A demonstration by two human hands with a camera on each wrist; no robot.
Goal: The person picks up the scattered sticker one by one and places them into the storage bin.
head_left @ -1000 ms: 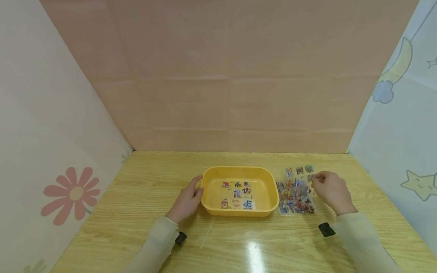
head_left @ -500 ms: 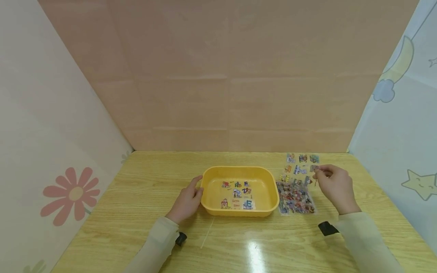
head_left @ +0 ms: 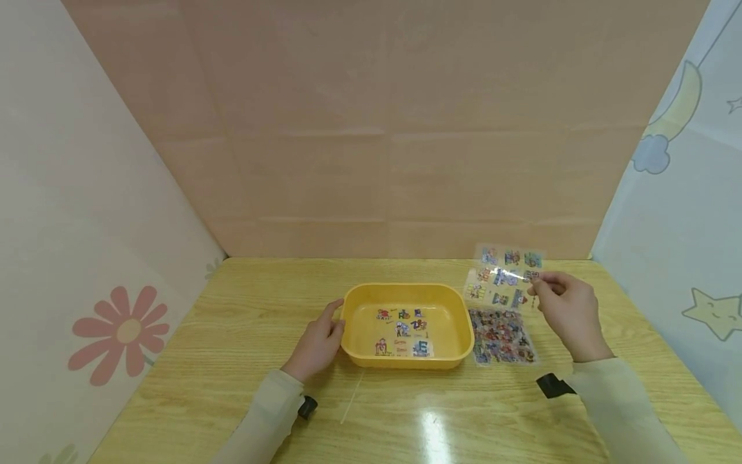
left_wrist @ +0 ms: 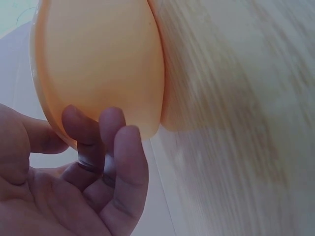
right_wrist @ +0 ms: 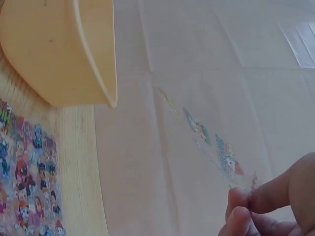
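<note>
At the middle of the table stands a yellow plastic basin with cartoon and letter pictures on its floor. My left hand holds it by the left side; in the left wrist view, bent fingers lie against the outer wall and the thumb is at the rim. My right hand pinches the right edge of a clear sticker sheet with spaced cartoon pictures, lifted and tilted. In the right wrist view, thumb and fingertips meet on the sheet's corner. Below it, more densely printed sticker sheets lie right of the basin.
The wood-grain table meets a plain pinkish backdrop at its far edge. Patterned panels, one with a red flower and one with a star, rise at the sides. A thin pale strip lies in front of the basin.
My right hand has drawn the clear sticker sheet up and away from the other sheets, toward the back, and tilted it. The left hand and basin have stayed in place.
</note>
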